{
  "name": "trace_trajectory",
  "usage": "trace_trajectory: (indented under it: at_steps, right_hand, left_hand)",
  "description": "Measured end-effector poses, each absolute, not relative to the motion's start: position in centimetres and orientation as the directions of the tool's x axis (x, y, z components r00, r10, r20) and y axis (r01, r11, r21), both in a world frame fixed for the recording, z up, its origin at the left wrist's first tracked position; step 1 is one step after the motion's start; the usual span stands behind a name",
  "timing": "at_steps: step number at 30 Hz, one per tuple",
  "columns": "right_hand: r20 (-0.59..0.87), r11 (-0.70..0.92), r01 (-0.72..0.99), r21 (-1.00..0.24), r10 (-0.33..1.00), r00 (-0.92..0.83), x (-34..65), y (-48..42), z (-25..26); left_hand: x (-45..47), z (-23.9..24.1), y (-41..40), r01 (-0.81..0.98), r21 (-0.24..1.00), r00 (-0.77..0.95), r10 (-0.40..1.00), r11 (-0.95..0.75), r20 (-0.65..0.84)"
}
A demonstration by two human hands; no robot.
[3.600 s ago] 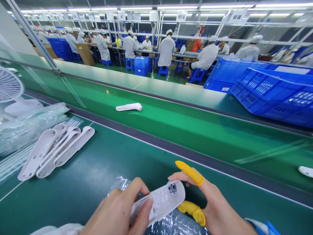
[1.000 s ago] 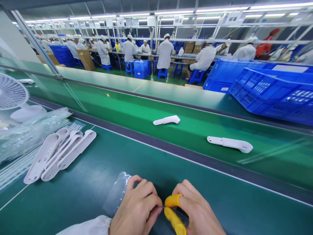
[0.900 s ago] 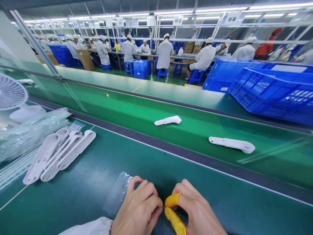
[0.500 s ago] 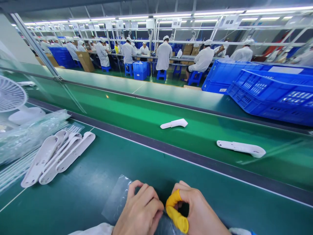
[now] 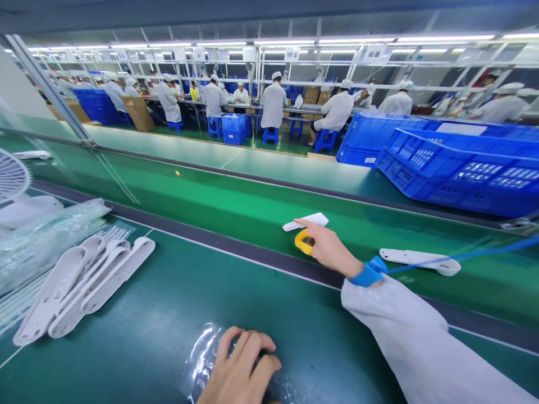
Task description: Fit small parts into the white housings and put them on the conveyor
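Observation:
My right hand (image 5: 328, 242) reaches over the bright green belt, its stretched index fingertip overlapping the narrow end of a white plastic handle-shaped part (image 5: 318, 219). Yellow finger covers curl below that fingertip, and nothing is gripped. Around the wrist is a blue strap (image 5: 369, 271) with a blue cord. At the bottom, my left hand (image 5: 242, 365) has bent fingers over a clear plastic bag (image 5: 202, 359), holding it on the dark green tabletop; its grip is partly hidden. A second white part (image 5: 421, 260) lies on the belt, right of my right wrist.
Several white handle-shaped parts (image 5: 118, 275) lie fanned at left, beside a pile of clear bags (image 5: 46, 241) and a white fan (image 5: 12, 179). Across the belt, blue crates (image 5: 463, 168) stand at right. People in white (image 5: 273, 104) sit farther back.
My right hand has left the bag and moved forward to the white part on the belt. My left hand stays with the bag. The view has shifted slightly.

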State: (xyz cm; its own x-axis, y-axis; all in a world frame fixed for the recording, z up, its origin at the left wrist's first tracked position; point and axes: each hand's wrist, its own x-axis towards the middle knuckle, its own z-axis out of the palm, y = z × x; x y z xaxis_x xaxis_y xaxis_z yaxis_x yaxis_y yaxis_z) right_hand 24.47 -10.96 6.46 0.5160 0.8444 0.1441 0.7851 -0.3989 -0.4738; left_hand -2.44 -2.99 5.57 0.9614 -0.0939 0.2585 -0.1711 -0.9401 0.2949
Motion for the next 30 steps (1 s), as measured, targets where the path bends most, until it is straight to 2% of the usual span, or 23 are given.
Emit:
trace_trajectory:
  at_steps: [3, 5, 7, 9, 11, 13, 15, 16, 19, 21, 23, 26, 28, 30]
  right_hand:
    - [0.135, -0.363, 0.815, -0.451, 0.875, 0.464, 26.6, -9.5, 5.7]
    - [0.152, -0.327, 0.824, -0.463, 0.886, 0.437, 27.3, -9.1, 5.2]
    - [0.193, -0.287, 0.825, -0.487, 0.886, 0.422, 27.3, -9.4, 5.1]
    - [0.253, -0.235, 0.824, -0.516, 0.877, 0.408, 26.0, -10.0, 5.5]
    - [0.317, -0.162, 0.822, -0.546, 0.868, 0.381, 23.3, -11.0, 6.4]
    - [0.361, -0.078, 0.814, -0.576, 0.869, 0.339, 19.5, -12.2, 7.3]
    - [0.381, -0.005, 0.795, -0.606, 0.876, 0.296, 15.3, -13.3, 8.0]
    - [0.37, 0.033, 0.759, -0.651, 0.886, 0.279, 13.4, -13.8, 8.1]
    - [0.295, 0.075, 0.705, -0.705, 0.936, 0.194, 9.3, -15.2, 7.8]
    - [0.204, -0.026, 0.675, -0.737, 0.944, 0.26, 8.5, -16.0, 7.6]
    - [0.167, -0.128, 0.658, -0.742, 0.915, 0.367, 8.9, -16.6, 7.7]
    - [0.257, -0.119, 0.704, -0.7, 0.878, 0.403, 10.7, -17.0, 8.4]
    - [0.281, -0.137, 0.742, -0.656, 0.868, 0.408, 11.9, -17.1, 8.6]
    - [0.24, -0.209, 0.777, -0.594, 0.876, 0.419, 12.6, -17.1, 8.3]
  left_hand:
    - [-2.5, 6.3, -2.5, -0.194, 0.243, 0.949, -0.119, -0.95, 0.292]
    - [-2.7, 6.5, -2.1, -0.173, 0.282, 0.945, -0.078, -0.944, 0.319]
    - [-2.9, 6.5, -1.7, -0.105, 0.407, 0.955, 0.022, -0.907, 0.297]
    - [-2.9, 6.3, -1.4, 0.004, 0.611, 0.97, 0.152, -0.791, 0.19]
    - [-2.6, 6.3, -1.3, 0.141, 0.836, 0.962, 0.273, -0.531, 0.011]
    - [-1.9, 6.5, -1.3, 0.249, 0.959, 0.927, 0.32, -0.132, -0.197]
    - [-1.2, 7.0, -1.4, 0.28, 0.928, 0.897, 0.278, 0.248, -0.345]
    - [-0.9, 7.2, -1.5, 0.272, 0.883, 0.893, 0.242, 0.381, -0.38]
    - [-0.5, 7.4, -1.8, 0.27, 0.784, 0.878, 0.19, 0.56, -0.439]
    - [-0.6, 7.1, -1.8, 0.331, 0.771, 0.856, 0.171, 0.544, -0.488]
    - [-0.9, 6.5, -1.7, 0.386, 0.815, 0.852, 0.172, 0.432, -0.495]
    - [-1.4, 6.2, -1.3, 0.405, 0.901, 0.876, 0.217, 0.154, -0.431]
    - [-1.6, 6.6, -1.1, 0.429, 0.903, 0.877, 0.238, 0.001, -0.417]
    - [-1.9, 7.1, -1.1, 0.487, 0.869, 0.855, 0.245, -0.083, -0.456]
